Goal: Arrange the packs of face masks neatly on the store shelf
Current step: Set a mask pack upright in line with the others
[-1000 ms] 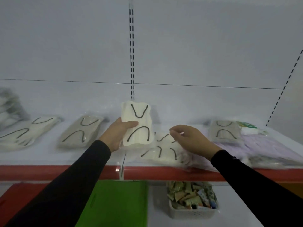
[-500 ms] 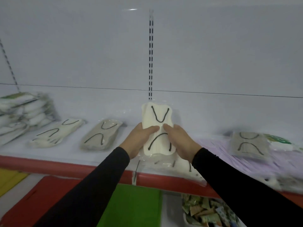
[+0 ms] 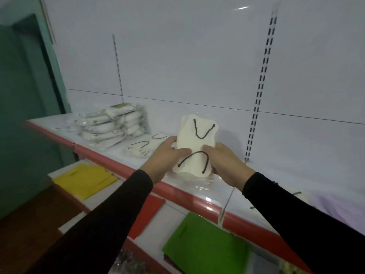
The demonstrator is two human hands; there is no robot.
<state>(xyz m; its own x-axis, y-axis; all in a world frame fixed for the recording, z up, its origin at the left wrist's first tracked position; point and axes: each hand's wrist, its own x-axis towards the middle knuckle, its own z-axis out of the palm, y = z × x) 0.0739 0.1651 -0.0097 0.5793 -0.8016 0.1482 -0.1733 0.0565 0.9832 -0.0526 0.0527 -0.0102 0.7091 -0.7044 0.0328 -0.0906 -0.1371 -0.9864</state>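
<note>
Both hands are gripping one pack of face masks [image 3: 195, 147] at the centre of the frame: I am seeing the left hand [image 3: 164, 157] pinching its left edge with the thumb lying across the front, and the right hand [image 3: 227, 163] pinching its right edge the same way. The pack is standing upright, cream white with two black ear loops showing, and its clear wrapper is trailing down to the shelf [image 3: 292, 161] near the red front edge. Black sleeves are running back toward the lower corners of the frame. Just left of the held pack, a second pack [image 3: 144, 148] is lying flat on the shelf, and further toward the upper left a stack of packs [image 3: 114, 124] is sitting against the white back panel. Below the shelf, a yellow sheet [image 3: 87, 180] is lying at lower left and a green sheet [image 3: 205, 246] at lower centre.
</note>
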